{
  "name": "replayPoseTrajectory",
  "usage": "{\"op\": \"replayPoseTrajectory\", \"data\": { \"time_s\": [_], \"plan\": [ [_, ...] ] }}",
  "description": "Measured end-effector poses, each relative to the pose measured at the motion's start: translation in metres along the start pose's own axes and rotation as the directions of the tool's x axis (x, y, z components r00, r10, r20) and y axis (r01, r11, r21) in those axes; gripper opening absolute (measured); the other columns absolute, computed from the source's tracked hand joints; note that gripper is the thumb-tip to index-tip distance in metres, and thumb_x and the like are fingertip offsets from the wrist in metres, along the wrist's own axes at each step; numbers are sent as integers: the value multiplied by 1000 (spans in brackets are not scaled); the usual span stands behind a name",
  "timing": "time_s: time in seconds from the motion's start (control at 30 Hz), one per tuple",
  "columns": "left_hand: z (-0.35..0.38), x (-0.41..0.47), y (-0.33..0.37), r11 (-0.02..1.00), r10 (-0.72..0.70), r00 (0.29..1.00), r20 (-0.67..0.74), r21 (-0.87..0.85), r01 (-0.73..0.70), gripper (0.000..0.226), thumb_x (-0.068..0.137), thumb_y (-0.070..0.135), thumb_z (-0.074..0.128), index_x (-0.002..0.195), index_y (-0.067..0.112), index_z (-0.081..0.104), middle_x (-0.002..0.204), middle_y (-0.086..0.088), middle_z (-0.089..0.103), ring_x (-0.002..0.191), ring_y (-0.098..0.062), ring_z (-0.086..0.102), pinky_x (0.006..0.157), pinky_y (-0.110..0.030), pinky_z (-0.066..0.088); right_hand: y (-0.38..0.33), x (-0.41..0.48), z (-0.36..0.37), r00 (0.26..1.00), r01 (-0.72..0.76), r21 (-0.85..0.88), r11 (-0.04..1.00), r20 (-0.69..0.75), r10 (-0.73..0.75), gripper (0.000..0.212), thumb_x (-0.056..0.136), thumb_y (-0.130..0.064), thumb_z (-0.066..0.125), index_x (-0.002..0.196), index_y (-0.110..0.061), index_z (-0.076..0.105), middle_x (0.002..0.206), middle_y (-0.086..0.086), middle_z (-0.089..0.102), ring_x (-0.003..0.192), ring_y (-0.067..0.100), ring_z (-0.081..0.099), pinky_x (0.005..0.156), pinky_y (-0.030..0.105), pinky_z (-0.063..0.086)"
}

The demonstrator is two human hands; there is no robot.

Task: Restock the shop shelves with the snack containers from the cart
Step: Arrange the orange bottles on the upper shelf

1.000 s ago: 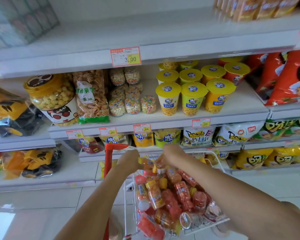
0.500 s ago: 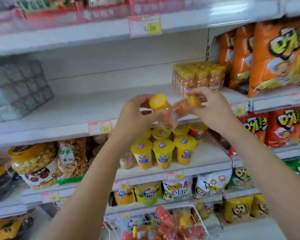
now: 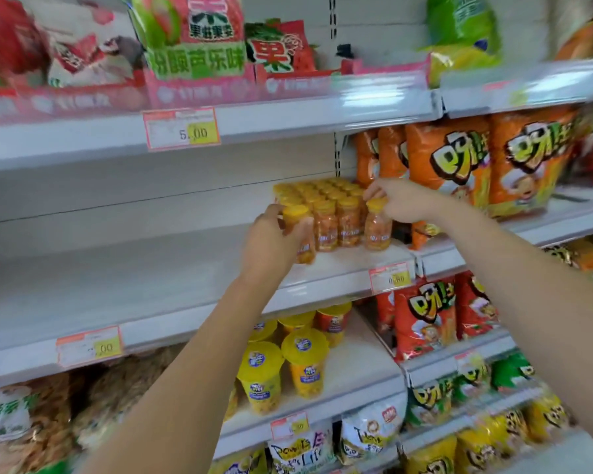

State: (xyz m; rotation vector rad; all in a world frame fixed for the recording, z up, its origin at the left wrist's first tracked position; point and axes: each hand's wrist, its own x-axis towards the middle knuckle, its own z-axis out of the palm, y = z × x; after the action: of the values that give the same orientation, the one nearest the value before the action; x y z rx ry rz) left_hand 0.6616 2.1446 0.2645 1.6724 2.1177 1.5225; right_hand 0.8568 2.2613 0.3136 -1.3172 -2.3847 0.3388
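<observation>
Both hands are at work on the middle shelf [image 3: 134,275], each bringing one snack container to the stock already there. The left hand [image 3: 271,237] grips a yellow-lidded jar [image 3: 295,213], fingers and thumb curled round its body, and holds it at the left front corner of the block of jars [image 3: 336,213], close against the outermost one. That jar sits a little lower and nearer the shelf edge than the row; whether its base has met the board cannot be told. The right hand [image 3: 406,201] pinches the lid of a second jar [image 3: 378,229] between its fingertips, a light top grip that suits steering a jar into a narrow place. This jar stands upright at the right end of the front row, level with its neighbours and just beside the orange snack bags [image 3: 449,165], so it appears seated or very nearly so. The placing looks deliberate: new stock goes to the front and flanks of the same product, labels outward, above its price label [image 3: 391,278]. In my judgement the step in hand is setting down, with release to follow. The chief risk is a nudge toppling the packed row. Much bare shelf lies to the left. The cart is not in view.
</observation>
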Motion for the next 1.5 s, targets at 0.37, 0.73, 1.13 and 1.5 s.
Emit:
{"op": "replayPoseTrajectory", "data": {
  "time_s": [0.37, 0.73, 1.13, 1.5],
  "plan": [
    [20, 7, -14, 1000, 11, 1000, -21, 28, -10, 42, 86, 47, 61, 112, 15, 55, 102, -1, 63, 91, -19, 60, 74, -32, 51, 2, 13, 14, 991, -39, -253, 967, -132, 6, 66, 74, -5, 77, 132, -17, 48, 133, 12, 46, 116, 28, 49, 90, 32, 43],
    [14, 15, -20, 981, -157, 936, 316, 156, 112, 48, 74, 38, 77, 114, 14, 66, 113, -2, 66, 89, -11, 53, 77, -23, 37, 10, 31, 24, 987, -15, -136, 991, -162, -7, 63, 76, 11, 63, 129, -21, 48, 128, 14, 46, 108, 28, 52, 74, 28, 42],
    [19, 15, -20, 972, -193, 933, 303, 189, 140, 47, 73, 41, 77, 110, 13, 67, 94, 0, 61, 83, -13, 53, 72, -23, 38, 19, 32, 30, 973, -13, -36, 999, -232, 4, 62, 78, 2, 68, 132, -18, 46, 130, 12, 50, 119, 28, 48, 98, 36, 43],
    [9, 2, -3, 946, -189, 937, 295, 310, 93, 46, 75, 43, 75, 90, 1, 65, 77, -13, 57, 82, -26, 59, 67, -28, 39, -24, -69, 56, 902, 242, 26, 970, -374, -215, 33, 88, -16, 63, 120, -17, 55, 123, 1, 44, 90, 9, 48, 79, 17, 35]
  ]
}}
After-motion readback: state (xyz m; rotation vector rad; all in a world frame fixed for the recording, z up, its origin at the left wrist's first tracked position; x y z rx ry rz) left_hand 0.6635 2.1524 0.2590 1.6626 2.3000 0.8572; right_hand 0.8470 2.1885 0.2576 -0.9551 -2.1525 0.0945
